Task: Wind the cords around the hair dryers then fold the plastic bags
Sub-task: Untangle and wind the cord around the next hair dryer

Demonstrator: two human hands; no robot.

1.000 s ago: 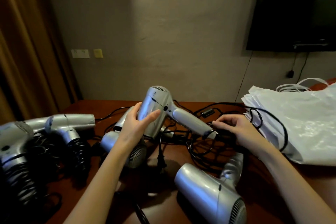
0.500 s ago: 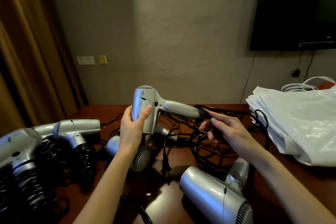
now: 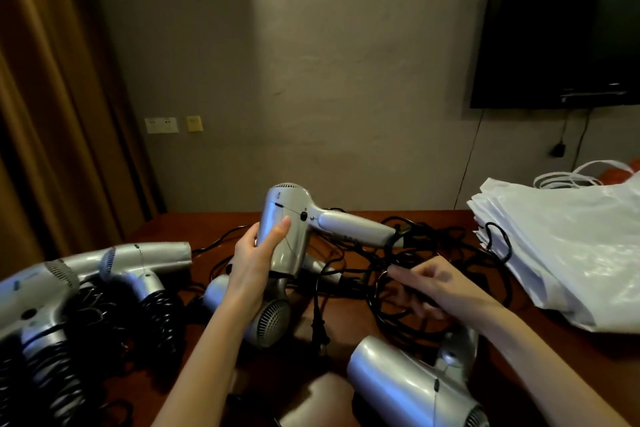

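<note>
Hair dryer (image 3: 287,229) body gripped by left hand (image 3: 254,262); limp, tangle-prone cord (image 3: 391,255) pinched by right hand (image 3: 433,284). Rigid handle best wound around.

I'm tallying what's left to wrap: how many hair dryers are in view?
5. One held up in the left hand, at; one on the table beneath it; one near front right; two at left with cords wound. Others may be out of frame.
</note>
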